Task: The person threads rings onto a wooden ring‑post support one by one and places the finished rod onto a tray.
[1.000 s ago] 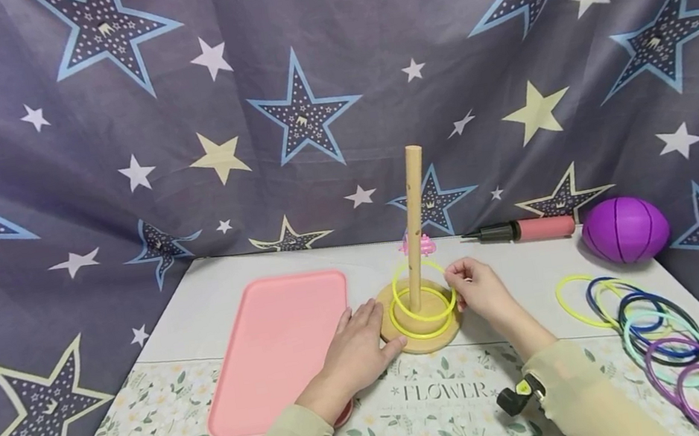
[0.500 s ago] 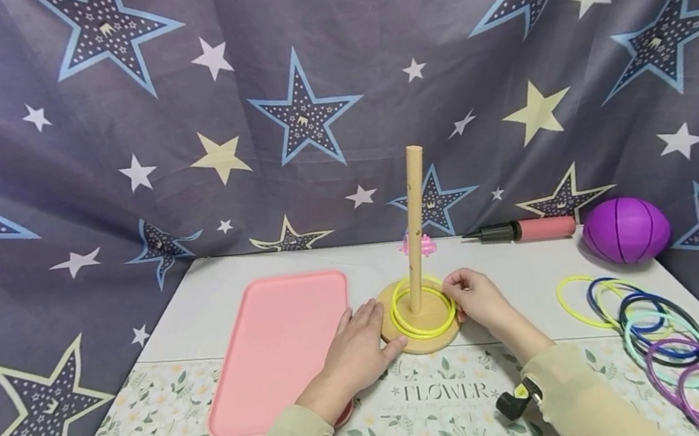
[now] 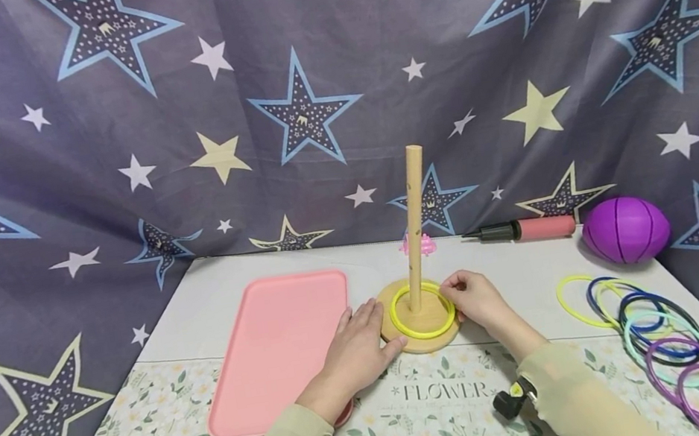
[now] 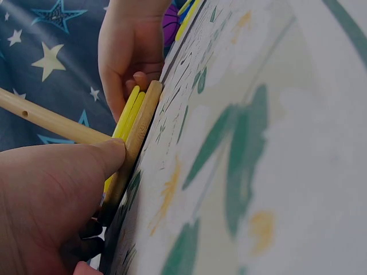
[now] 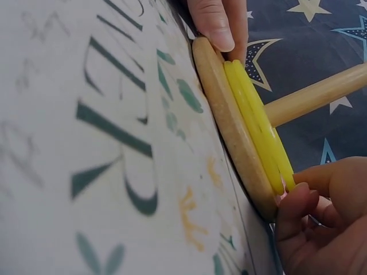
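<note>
A round wooden base [image 3: 424,346] carries an upright wooden peg [image 3: 415,215]. Two yellow rings [image 5: 261,129] lie stacked on the base around the peg; from the head view they look almost like one. My right hand [image 3: 478,298] pinches the right edge of the yellow rings between thumb and fingertips; whether it holds one or both is unclear. At the base's left side, my left hand [image 3: 356,345] rests with fingers extended, its thumb touching the front edge. The left wrist view shows the left thumb [image 4: 112,154] against the base's rim.
A pink tray [image 3: 281,349] lies left, partly under the left forearm. Several colored rings [image 3: 668,336] are heaped at right. Behind them sit a purple ball [image 3: 625,229] and a red-and-black pump [image 3: 544,227]. A small pink object [image 3: 427,245] is behind the peg.
The upper yellow ring, tilted up in the right hand a second ago, has come down flat onto the other one. The right hand lowered slightly with it; the left hand stayed put.
</note>
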### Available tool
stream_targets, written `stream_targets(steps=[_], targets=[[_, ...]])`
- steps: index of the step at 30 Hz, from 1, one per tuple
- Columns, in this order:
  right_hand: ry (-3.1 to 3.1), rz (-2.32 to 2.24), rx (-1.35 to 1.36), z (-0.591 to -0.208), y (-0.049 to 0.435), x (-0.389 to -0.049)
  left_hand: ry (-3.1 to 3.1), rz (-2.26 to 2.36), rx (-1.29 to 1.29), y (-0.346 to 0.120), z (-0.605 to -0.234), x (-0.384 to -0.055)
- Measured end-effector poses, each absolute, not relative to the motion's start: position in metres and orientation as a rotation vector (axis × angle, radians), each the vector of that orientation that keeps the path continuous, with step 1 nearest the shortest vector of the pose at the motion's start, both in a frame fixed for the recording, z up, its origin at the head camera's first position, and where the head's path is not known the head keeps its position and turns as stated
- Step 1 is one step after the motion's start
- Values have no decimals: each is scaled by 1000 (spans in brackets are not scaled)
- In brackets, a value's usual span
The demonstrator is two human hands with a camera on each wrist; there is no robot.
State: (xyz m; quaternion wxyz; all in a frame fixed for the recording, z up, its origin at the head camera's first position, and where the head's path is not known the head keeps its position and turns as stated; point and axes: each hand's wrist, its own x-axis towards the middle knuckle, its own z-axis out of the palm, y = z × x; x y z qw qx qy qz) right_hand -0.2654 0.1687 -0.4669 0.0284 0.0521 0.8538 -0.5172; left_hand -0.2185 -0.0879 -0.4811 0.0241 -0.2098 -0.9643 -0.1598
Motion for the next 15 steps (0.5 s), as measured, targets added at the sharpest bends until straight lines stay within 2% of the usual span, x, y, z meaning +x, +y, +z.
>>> stream_targets(steps=[15], targets=[[2701, -1539, 135, -466, 166, -264, -2982, -496, -657, -89, -482, -218]])
